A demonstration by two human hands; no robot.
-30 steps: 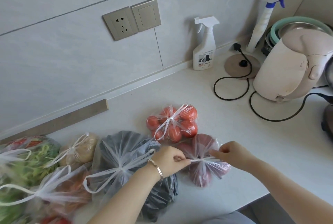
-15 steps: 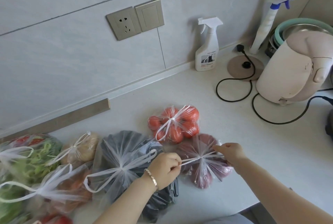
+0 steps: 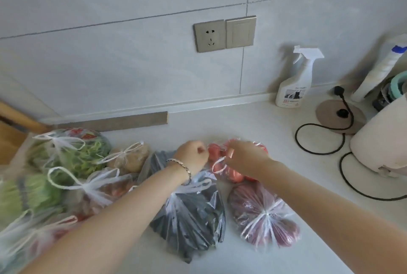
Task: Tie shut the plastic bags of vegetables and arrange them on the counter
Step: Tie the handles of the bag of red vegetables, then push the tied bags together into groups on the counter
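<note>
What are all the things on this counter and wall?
clear plastic bag of red tomatoes: one, red, at the hands
clear plastic bag of purple onions: one, purple-red, nearest right
clear plastic bag of dark vegetables: one, blackish, left of onions
clear plastic bag of brown potatoes: one, brown, behind it
other clear plastic bags: several, green and orange-red, left
white plastic spray bottles: two, white, along the wall
cream electric kettle: one, cream, right edge
round brown kettle base: one, brown, beside kettle
grey wall socket and switch: one each, grey, wall
left hand: curled at the tomato bag, grip blurred
right hand: pinches the tomato bag's handle loop
</note>
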